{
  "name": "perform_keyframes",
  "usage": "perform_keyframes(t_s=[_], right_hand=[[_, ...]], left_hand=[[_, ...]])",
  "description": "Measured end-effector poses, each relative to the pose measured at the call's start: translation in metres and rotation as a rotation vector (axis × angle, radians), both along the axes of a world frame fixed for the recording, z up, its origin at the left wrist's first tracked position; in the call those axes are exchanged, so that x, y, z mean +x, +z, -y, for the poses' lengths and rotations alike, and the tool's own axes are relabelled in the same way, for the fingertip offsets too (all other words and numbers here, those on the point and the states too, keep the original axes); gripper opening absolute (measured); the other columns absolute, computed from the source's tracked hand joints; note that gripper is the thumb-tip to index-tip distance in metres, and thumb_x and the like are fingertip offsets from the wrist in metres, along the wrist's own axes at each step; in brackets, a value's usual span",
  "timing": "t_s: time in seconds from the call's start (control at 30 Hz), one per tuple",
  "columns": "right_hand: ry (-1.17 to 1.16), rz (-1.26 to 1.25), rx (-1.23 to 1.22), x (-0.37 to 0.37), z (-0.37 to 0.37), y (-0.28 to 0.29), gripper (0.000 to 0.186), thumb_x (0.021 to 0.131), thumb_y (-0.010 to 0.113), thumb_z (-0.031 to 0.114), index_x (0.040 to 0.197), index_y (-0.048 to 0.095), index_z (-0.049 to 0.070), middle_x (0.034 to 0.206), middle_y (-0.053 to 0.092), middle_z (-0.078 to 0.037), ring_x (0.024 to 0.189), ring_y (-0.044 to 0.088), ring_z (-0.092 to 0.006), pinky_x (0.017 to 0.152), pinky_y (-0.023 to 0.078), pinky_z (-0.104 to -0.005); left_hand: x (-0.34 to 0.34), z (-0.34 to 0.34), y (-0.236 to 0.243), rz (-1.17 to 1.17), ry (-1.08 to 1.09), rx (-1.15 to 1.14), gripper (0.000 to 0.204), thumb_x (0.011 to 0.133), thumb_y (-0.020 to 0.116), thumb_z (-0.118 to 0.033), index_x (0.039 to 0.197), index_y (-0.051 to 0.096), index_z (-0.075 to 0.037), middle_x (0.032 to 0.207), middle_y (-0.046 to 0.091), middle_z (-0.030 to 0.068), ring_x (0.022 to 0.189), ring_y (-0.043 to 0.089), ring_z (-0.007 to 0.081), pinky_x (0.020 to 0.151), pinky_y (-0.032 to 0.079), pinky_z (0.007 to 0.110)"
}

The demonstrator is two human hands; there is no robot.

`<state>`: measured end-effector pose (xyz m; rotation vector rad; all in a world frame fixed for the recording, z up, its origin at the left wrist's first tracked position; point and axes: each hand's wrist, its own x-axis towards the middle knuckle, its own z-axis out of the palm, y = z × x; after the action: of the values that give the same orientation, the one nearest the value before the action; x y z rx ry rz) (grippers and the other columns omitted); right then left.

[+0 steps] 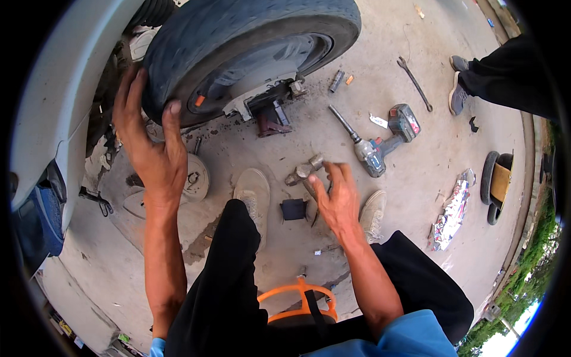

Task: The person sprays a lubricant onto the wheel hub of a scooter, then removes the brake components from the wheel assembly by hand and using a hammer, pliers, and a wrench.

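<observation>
Against the tyre (238,41), head view: left hand (148,143) spread wide, palm and fingers flat on its tread, probably steadying the wheel over the jack (270,116). Below the tyre, right hand (339,199) half open, holding nothing, fingers just beside the hammer (304,172) on the concrete. Impact wrench (380,143) lies right of it.

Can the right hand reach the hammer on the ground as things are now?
Probably yes. The right hand is open just beside the hammer, and nothing lies between them. The left hand is on the tyre.
</observation>
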<state>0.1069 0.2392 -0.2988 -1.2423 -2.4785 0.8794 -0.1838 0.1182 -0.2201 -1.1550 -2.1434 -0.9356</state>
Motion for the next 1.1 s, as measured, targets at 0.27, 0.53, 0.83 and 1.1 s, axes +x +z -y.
perform_keyframes(t_s=[0.27, 0.53, 0.83, 1.1], right_hand=[[0.157, -0.403, 0.229, -0.124, -0.062, 0.059, 0.04, 0.087, 0.081, 0.023, 0.115, 0.065, -0.001, 0.095, 0.066, -0.015, 0.08, 0.068, -0.0318, 0.068, 0.054, -0.0413], [0.115, -0.459, 0.228, -0.135, -0.061, 0.049, 0.023, 0.086, 0.08, 0.013, 0.097, 0.064, 0.0, 0.084, 0.067, -0.016, 0.069, 0.068, -0.033, 0.062, 0.053, -0.0408], [0.135, -0.38, 0.17, -0.127, -0.067, 0.067, 0.031, 0.09, 0.082, 0.022, 0.102, 0.069, -0.004, 0.079, 0.071, -0.012, 0.066, 0.066, -0.0185, 0.063, 0.052, -0.0328], [-0.041, -0.436, -0.324, -0.133, -0.069, 0.068, 0.035, 0.089, 0.082, 0.025, 0.096, 0.069, -0.006, 0.072, 0.07, -0.016, 0.062, 0.068, -0.0207, 0.061, 0.054, -0.0327]], left_hand=[[0.064, 0.012, -0.03, 0.92, -0.141, -0.18, 0.033, 0.103, 0.066, -0.032, 0.102, 0.065, 0.001, 0.086, 0.064, 0.0069, 0.077, 0.057, 0.0133, 0.07, 0.045, 0.027], [0.047, -0.017, -0.029, 1.431, -0.13, -0.035, 0.062, 0.101, 0.058, -0.059, 0.089, 0.07, 0.001, 0.075, 0.066, 0.0071, 0.058, 0.053, 0.008, 0.052, 0.04, 0.024], [0.058, -0.038, -0.024, 1.443, -0.133, -0.118, 0.071, 0.095, 0.062, -0.069, 0.097, 0.066, 0.003, 0.074, 0.062, 0.0072, 0.058, 0.057, 0.0119, 0.049, 0.043, 0.025], [0.051, -0.042, -0.033, 1.424, -0.087, -0.181, 0.07, 0.098, 0.058, -0.067, 0.088, 0.062, 0.003, 0.071, 0.06, 0.0078, 0.058, 0.062, 0.014, 0.048, 0.044, 0.027]])
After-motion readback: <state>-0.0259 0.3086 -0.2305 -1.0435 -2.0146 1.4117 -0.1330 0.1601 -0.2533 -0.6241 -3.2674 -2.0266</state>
